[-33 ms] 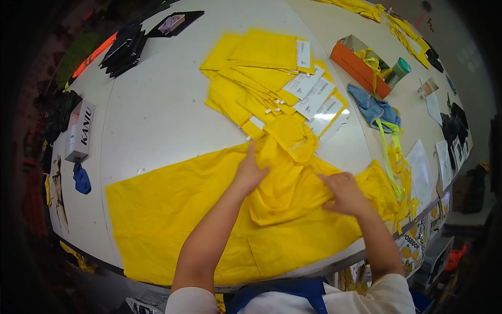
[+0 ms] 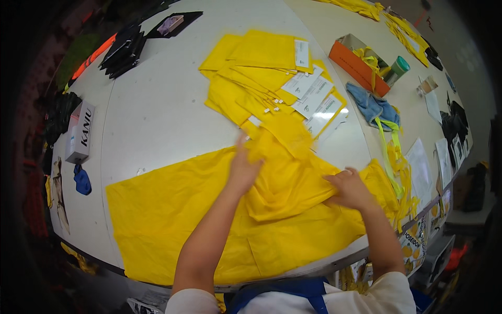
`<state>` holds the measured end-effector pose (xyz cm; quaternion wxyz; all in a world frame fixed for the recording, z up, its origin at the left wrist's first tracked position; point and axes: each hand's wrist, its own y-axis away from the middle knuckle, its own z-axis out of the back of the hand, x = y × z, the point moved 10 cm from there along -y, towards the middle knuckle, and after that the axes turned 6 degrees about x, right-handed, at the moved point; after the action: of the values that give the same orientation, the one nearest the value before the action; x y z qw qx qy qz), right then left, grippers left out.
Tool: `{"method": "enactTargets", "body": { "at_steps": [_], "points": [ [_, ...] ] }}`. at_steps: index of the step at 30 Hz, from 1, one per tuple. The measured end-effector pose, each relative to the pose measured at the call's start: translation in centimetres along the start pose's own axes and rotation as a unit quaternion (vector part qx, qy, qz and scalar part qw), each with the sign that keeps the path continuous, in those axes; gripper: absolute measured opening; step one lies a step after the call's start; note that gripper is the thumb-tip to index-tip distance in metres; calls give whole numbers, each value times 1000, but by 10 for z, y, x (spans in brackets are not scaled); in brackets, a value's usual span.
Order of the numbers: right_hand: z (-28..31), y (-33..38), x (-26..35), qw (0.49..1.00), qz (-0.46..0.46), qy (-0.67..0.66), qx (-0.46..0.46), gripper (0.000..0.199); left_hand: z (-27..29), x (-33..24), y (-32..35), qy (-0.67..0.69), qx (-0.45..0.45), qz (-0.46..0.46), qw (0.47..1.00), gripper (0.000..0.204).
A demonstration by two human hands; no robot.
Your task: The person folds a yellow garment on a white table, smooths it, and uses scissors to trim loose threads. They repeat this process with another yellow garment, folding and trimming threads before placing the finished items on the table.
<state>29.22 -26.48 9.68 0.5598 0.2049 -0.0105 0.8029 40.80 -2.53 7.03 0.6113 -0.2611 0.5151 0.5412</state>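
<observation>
A large yellow garment [image 2: 172, 209], which looks like a thin raincoat, lies spread across the near side of the table. Its bunched upper part [image 2: 285, 191] is gathered between my two hands, and a hood-like piece [image 2: 290, 137], blurred by motion, sits above it. At the left edge of this bunch is my left hand [image 2: 244, 170], slightly blurred, the cloth between its thumb and raised fingers. My right hand [image 2: 351, 189] is closed on the right edge of the bunch, its fingers curled and the thumb side up. Just beyond lie several folded yellow pieces [image 2: 261, 52] with white cards [image 2: 314, 97].
An orange box [image 2: 355, 68] with yellow strips stands at the far right beside a green-topped cylinder [image 2: 400, 67]. Blue denim cloth [image 2: 372, 104] and yellow strips [image 2: 400, 167] lie near my right arm. At left are a white box [image 2: 79, 133], a blue item [image 2: 81, 179] and black folded things [image 2: 125, 52].
My left hand has shifted slightly left and up, and the hood-like piece has moved left with it. My right hand has moved a little to the right and up.
</observation>
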Motion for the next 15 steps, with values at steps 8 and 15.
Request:
{"method": "enactTargets", "body": {
  "at_steps": [8,15],
  "points": [
    [38,53,-32,965,-30,-20,-259,29,97,95,144,-65,33,303,950,29],
    [2,52,-50,991,7,1,-132,24,-18,4,4,-274,24,-29,961,26]
  ]
}}
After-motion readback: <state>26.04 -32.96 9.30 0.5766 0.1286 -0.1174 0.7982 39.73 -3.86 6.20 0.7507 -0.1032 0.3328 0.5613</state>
